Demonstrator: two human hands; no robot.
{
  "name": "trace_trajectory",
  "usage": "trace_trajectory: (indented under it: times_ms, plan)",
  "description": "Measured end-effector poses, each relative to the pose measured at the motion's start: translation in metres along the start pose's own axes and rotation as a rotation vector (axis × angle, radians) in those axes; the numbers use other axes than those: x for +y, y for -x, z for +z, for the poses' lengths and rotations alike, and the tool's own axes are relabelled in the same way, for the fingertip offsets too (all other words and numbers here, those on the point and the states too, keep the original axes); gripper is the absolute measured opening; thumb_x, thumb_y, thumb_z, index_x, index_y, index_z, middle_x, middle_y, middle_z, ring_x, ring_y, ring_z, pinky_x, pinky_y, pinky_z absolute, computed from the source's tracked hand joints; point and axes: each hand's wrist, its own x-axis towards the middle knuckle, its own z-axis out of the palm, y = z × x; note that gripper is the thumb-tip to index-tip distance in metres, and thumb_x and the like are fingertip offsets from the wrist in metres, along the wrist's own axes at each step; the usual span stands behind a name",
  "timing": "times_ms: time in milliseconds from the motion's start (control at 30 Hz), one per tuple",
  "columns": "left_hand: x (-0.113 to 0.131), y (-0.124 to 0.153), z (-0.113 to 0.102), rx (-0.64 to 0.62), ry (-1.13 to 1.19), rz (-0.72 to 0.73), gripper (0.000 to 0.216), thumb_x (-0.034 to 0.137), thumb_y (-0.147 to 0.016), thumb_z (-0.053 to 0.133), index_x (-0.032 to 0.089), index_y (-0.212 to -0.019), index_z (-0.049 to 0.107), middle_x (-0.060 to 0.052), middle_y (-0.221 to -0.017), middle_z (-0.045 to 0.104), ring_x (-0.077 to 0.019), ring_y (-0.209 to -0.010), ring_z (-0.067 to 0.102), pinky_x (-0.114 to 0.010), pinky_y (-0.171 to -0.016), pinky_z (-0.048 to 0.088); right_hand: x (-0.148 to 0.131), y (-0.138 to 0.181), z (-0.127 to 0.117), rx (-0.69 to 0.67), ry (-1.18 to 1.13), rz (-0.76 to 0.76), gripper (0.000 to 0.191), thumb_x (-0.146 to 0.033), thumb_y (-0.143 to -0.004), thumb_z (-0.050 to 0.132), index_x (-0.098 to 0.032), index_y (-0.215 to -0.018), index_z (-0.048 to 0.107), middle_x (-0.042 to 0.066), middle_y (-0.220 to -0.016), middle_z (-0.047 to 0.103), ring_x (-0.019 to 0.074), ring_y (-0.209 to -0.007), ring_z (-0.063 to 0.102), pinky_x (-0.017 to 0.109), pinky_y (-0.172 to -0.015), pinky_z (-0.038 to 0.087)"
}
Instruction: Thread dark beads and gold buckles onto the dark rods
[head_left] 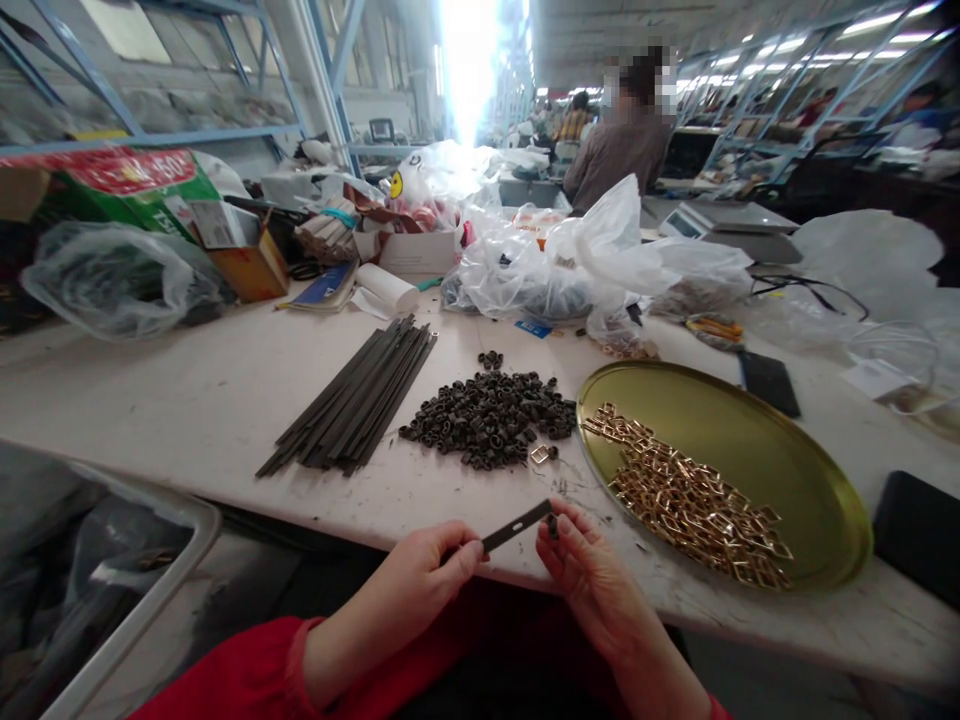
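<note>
My left hand (pixel 420 580) is closed around a thin dark strap (pixel 516 526) and holds it slanting up to the right over the table's near edge. My right hand (pixel 589 570) pinches a small dark loop (pixel 552 523) at the strap's upper end. Just beyond my hands lies a heap of small dark loops (pixel 491 415). A bundle of long dark straps (pixel 356 395) lies to its left. A round gold tray (pixel 787 480) to the right holds several gold buckles (pixel 690 500).
Plastic bags (pixel 570 260), cardboard boxes (pixel 247 255) and a paper roll (pixel 386 288) crowd the table's far side. A scale (pixel 731 225) stands far right. A grey bin (pixel 97 590) sits low left. Dark flat pieces (pixel 919 535) lie right. A person (pixel 619 140) sits beyond.
</note>
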Motion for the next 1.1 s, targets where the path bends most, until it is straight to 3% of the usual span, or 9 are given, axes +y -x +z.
trace_trajectory:
  times_ms: [267, 433, 533, 667, 800, 967, 1100]
  plan:
    - [0.002, 0.016, 0.006, -0.031, -0.047, -0.058, 0.025, 0.031, -0.082, 0.038, 0.016, -0.069, 0.053, 0.005, -0.054, 0.045, -0.0100, -0.050, 0.039, -0.020, -0.046, 0.028, 0.008, 0.011, 0.001, 0.011, 0.068, -0.073, 0.034, -0.028, -0.057, 0.080, -0.022, -0.087, 0.065, -0.004, -0.077, 0.062, 0.0081, -0.067, 0.061, 0.017, -0.064, 0.053]
    - [0.016, 0.016, 0.010, -0.097, -0.108, 0.013, 0.032, 0.033, -0.086, 0.033, 0.015, -0.076, 0.057, 0.004, -0.054, 0.047, -0.0102, -0.048, 0.041, -0.020, -0.046, 0.028, 0.017, 0.021, 0.002, -0.103, 0.211, -0.176, 0.028, -0.028, -0.065, 0.076, -0.021, -0.088, 0.063, -0.005, -0.068, 0.061, 0.0070, -0.056, 0.056, 0.017, -0.053, 0.048]
    - [0.023, 0.014, 0.014, -0.042, -0.253, 0.100, 0.031, 0.030, -0.085, 0.036, 0.015, -0.069, 0.059, 0.002, -0.058, 0.051, -0.0109, -0.053, 0.042, -0.021, -0.048, 0.025, 0.021, 0.024, 0.001, -0.126, 0.210, -0.123, 0.029, -0.030, -0.064, 0.077, -0.020, -0.088, 0.063, -0.006, -0.061, 0.059, 0.0062, -0.048, 0.053, 0.016, -0.046, 0.042]
    - [0.021, 0.012, 0.021, -0.008, -0.348, 0.123, 0.031, 0.027, -0.083, 0.037, 0.016, -0.066, 0.060, 0.002, -0.057, 0.053, -0.0114, -0.053, 0.042, -0.023, -0.049, 0.022, 0.028, 0.025, -0.004, -0.121, 0.228, -0.049, 0.025, -0.032, -0.062, 0.077, -0.019, -0.077, 0.064, -0.005, -0.058, 0.060, 0.0069, -0.049, 0.052, 0.017, -0.049, 0.041]
    - [0.016, 0.011, 0.024, -0.072, -0.313, 0.167, 0.030, 0.026, -0.084, 0.036, 0.018, -0.072, 0.062, 0.000, -0.065, 0.060, -0.0128, -0.060, 0.049, -0.022, -0.054, 0.028, 0.031, 0.026, -0.008, -0.174, 0.408, -0.111, 0.025, -0.033, -0.061, 0.077, -0.016, -0.076, 0.065, -0.004, -0.048, 0.059, 0.0087, -0.048, 0.051, 0.020, -0.051, 0.039]
    - [0.015, 0.011, 0.021, -0.143, -0.247, 0.106, 0.028, 0.032, -0.088, 0.032, 0.018, -0.081, 0.057, -0.001, -0.072, 0.060, -0.0141, -0.063, 0.051, -0.022, -0.057, 0.034, 0.015, 0.023, -0.006, -0.179, 0.317, -0.062, 0.028, -0.031, -0.066, 0.074, -0.018, -0.086, 0.061, -0.003, -0.061, 0.063, 0.0112, -0.056, 0.058, 0.024, -0.058, 0.044]
    - [0.012, 0.004, 0.022, -0.053, -0.161, 0.055, 0.023, 0.030, -0.087, 0.032, 0.017, -0.084, 0.052, -0.004, -0.081, 0.061, -0.0161, -0.073, 0.053, -0.024, -0.067, 0.038, 0.016, 0.015, 0.002, -0.192, 0.251, -0.030, 0.032, -0.032, -0.062, 0.077, -0.017, -0.085, 0.061, -0.002, -0.065, 0.064, 0.0097, -0.055, 0.057, 0.022, -0.057, 0.043]
